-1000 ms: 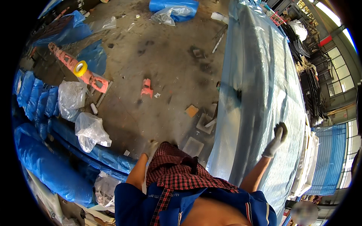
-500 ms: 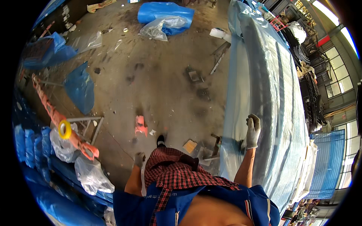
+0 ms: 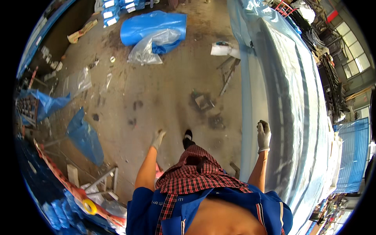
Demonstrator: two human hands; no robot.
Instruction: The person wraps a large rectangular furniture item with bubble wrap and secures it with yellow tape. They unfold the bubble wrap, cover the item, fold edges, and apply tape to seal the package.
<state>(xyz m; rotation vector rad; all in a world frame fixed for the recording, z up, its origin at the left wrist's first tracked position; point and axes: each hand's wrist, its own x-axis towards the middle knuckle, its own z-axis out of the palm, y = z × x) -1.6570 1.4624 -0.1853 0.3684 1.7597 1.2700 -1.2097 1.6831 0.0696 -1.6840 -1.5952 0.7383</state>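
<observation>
workshop floor (image 3: 168,102), scuffed and littered, fills the center. your gloved left hand (image 3: 158,140) looks empty; your right hand (image 3: 264,135), loosely curled, appears released near the plastic-wrapped stack (image 3: 291,109) at frame right. loose sheeting (image 3: 247,98) along its side could snag your shoe (image 3: 188,135).

From my remote feed, head view: lettering (image 3: 180,199) in a pale tone, one short row across the chest of the blue shirt (image 3: 139,209). A checked strap (image 3: 167,205) crosses the row and covers part of it, leaving marks on either side; I can't make out a full word. Far upper left: small white labels (image 3: 112,21) on stacked blue packages (image 3: 111,12). Any print on them too small at this range. In sum, nothing legible as complete text from where I sit.
</observation>
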